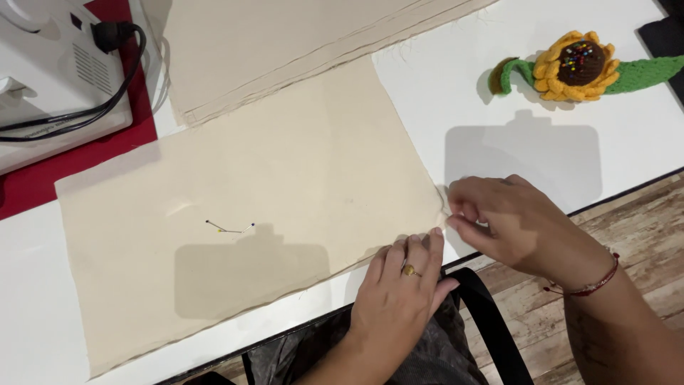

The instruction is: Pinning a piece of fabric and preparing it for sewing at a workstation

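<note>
I am working the near right corner of the flat rectangular piece of cream cotton cloth (271, 192), which lies spread on the white worktop (491, 93). My left hand (399, 292) rests flat and open on its near edge, while my right hand (509, 217) pinches the corner between closed fingertips. I judge the next move needs a steady, fine grip there. 2 pins (229, 228) sit mid-cloth; a crocheted sunflower pincushion (577, 65), a white sewing machine (57, 64) and wooden floor (627, 214) surround me.
</note>
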